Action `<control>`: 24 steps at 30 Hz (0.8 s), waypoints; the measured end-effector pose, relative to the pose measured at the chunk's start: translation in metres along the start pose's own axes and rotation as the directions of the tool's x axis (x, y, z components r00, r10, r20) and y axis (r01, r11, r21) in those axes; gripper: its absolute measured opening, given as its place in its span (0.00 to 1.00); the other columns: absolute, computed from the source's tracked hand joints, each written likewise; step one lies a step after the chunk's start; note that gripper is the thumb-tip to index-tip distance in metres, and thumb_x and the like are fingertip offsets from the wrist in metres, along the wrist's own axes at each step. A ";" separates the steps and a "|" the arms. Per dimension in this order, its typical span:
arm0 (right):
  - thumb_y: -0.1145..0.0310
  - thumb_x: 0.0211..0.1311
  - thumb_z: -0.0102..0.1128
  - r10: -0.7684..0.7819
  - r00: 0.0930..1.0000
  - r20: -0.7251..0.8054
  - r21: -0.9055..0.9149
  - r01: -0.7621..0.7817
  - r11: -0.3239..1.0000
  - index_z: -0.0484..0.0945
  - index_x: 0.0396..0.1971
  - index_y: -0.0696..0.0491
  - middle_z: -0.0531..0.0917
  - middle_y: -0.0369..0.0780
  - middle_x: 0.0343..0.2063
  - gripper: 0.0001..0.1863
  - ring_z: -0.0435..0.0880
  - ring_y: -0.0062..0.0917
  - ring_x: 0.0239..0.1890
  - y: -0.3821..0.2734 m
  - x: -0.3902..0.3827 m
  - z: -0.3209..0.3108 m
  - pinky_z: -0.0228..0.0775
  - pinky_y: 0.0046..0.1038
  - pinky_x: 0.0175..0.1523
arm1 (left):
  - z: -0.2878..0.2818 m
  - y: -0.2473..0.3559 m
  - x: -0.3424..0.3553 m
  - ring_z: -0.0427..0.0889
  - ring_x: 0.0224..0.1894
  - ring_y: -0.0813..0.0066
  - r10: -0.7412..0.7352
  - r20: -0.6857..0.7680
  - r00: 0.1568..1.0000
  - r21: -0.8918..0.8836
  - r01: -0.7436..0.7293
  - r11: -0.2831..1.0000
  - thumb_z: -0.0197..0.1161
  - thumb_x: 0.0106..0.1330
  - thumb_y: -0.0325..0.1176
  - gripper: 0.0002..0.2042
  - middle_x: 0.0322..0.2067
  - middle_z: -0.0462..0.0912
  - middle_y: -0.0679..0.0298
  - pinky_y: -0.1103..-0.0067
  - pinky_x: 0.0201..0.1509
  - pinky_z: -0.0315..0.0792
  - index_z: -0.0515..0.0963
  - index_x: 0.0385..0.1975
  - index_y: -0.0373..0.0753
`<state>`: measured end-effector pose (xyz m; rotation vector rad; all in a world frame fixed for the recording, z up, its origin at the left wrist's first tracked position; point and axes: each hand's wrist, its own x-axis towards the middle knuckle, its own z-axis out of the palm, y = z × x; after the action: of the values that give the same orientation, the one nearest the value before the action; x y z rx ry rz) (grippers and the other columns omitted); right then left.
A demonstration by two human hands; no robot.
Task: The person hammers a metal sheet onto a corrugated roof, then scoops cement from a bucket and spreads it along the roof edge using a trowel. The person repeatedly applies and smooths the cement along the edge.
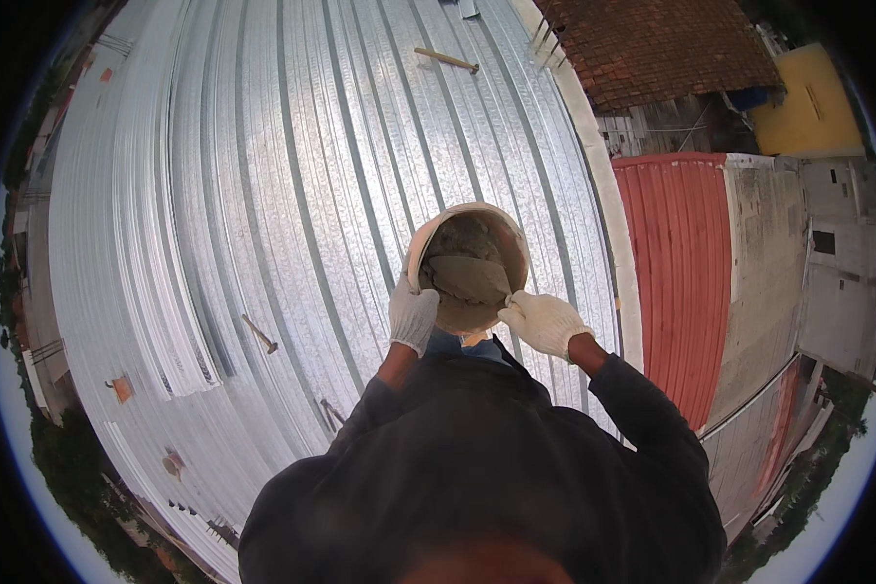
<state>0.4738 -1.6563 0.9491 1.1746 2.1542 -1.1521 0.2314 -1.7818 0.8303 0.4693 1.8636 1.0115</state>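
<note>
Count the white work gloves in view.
2: the left glove at the left side of the bucket, the right glove by its lower right rim. Others might be hidden.

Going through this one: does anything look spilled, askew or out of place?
No spilled mortar is visible around the bucket. Slightly odd: one hammer lies ahead and another hammer to the left, both loose on the ribbed metal roof, away from either hand.
</note>
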 end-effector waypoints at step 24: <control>0.54 0.75 0.70 -0.262 0.870 -0.417 -0.161 0.213 0.964 0.84 0.52 0.49 0.90 0.45 0.37 0.16 0.93 0.46 0.40 0.021 0.358 -0.366 0.85 0.49 0.44 | 0.055 0.346 0.409 0.88 0.49 0.69 0.015 -0.005 1.000 -0.154 -0.016 0.988 0.60 0.60 0.22 0.34 0.52 0.89 0.58 0.76 0.55 0.82 0.77 0.72 0.29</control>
<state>0.3013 -1.1759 0.9008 1.2336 2.7307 -0.9082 0.0454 -1.2782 0.8704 0.3907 1.7713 1.1577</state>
